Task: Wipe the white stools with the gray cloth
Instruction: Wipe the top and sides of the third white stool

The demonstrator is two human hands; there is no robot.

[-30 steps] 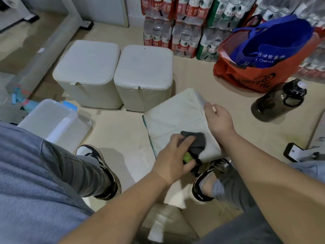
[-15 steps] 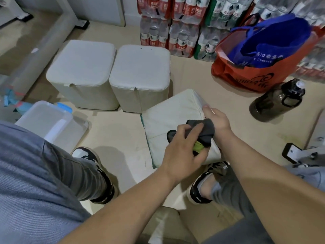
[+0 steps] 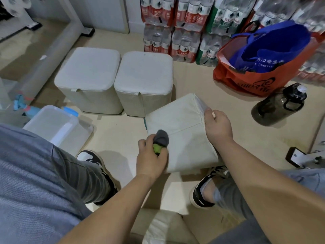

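On tipped stool (image 3: 182,127), near corner: left hand (image 3: 151,160), fingers pinching gray cloth (image 3: 161,139). At far edge: right hand (image 3: 218,125), fingers curled over rim.

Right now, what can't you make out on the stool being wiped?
Head view only:
- Tilted stool: its near right corner is covered by the right hand and forearm; the floor-facing side is unseen.
- Gray cloth: bunched in the left hand, so its size is unclear.
- Two upright stools: far sides face away.
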